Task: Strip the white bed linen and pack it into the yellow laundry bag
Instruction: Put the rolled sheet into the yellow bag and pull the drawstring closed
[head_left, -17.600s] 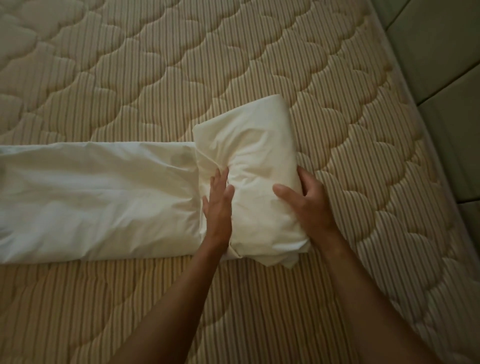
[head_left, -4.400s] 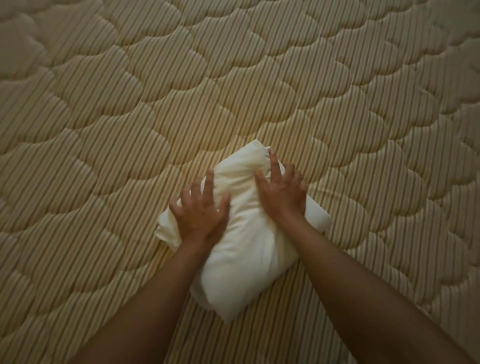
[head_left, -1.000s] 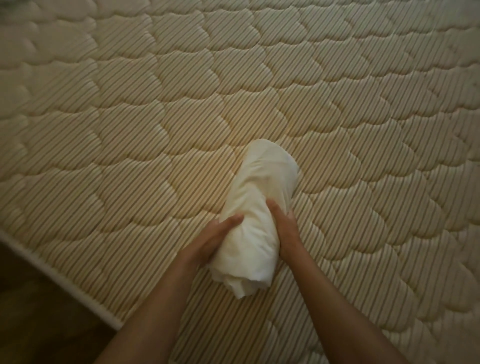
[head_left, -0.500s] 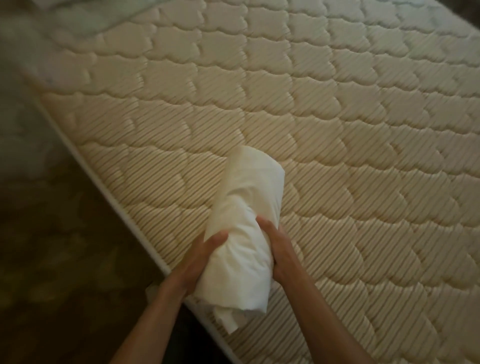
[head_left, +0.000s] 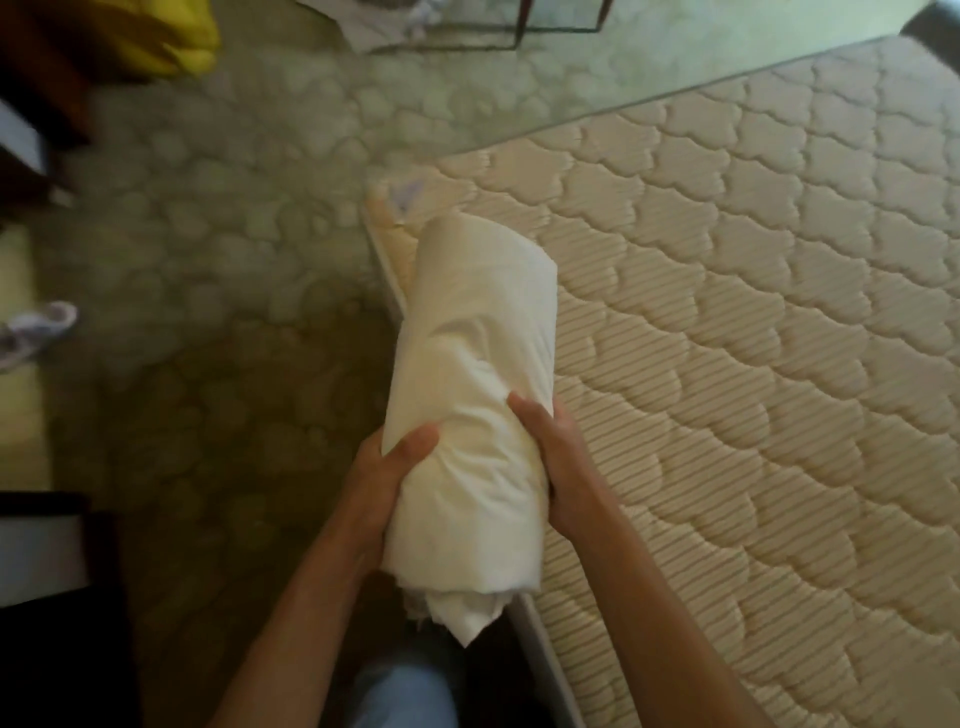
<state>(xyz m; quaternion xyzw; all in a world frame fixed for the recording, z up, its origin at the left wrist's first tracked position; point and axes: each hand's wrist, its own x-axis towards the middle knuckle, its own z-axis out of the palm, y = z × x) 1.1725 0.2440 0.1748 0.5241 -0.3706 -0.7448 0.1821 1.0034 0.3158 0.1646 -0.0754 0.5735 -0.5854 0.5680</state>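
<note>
Currently, step: carry to bag.
Linen roll: lifted clear over the mattress corner; long axis 12 to 6 o'clock.
Left hand: my fingers wrap the roll's near third from 9 o'clock.
Right hand: clasps the roll from 3 o'clock.
Yellow laundry bag: at 10 o'clock, well apart; left hand nearer.

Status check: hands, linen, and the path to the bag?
Left hand and right hand both grip the rolled white linen. Roll held over the mattress edge. Yellow bag far top left; shoe on floor.
</note>
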